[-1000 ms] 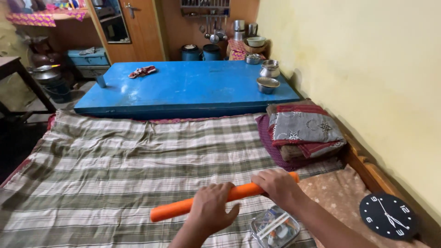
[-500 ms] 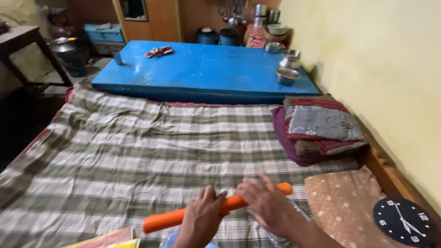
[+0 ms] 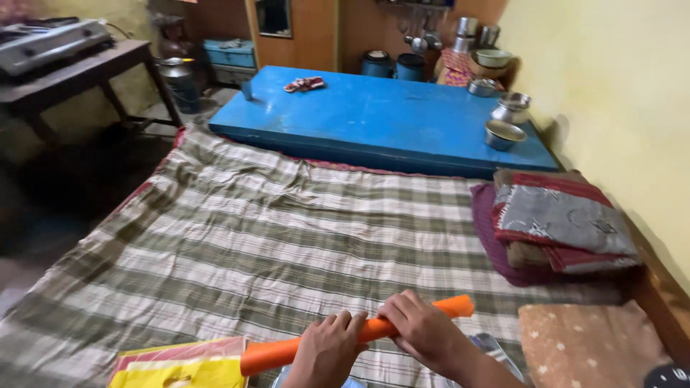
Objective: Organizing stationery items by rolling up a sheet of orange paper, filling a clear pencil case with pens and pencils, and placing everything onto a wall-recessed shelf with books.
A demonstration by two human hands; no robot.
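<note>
Both hands grip an orange paper roll (image 3: 359,334) at 6 o'clock, low over the bed. Left hand (image 3: 327,352) has its fingers wrapped round the middle; right hand (image 3: 424,332) has its fingers curled over the upper end (likely keeping the roll tight). A yellow-and-red sheet (image 3: 180,363) lies at 7 o'clock. Striped bedsheet (image 3: 273,237) beneath. Folded blankets (image 3: 560,223) sit at 3 o'clock. Blue bench (image 3: 381,118) with steel bowls (image 3: 503,133) stands at 12 o'clock.

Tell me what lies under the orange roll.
Under the orange roll, held by left hand and right hand, lie the checked sheet and yellow bag. The hands cover whatever else is beneath.
</note>
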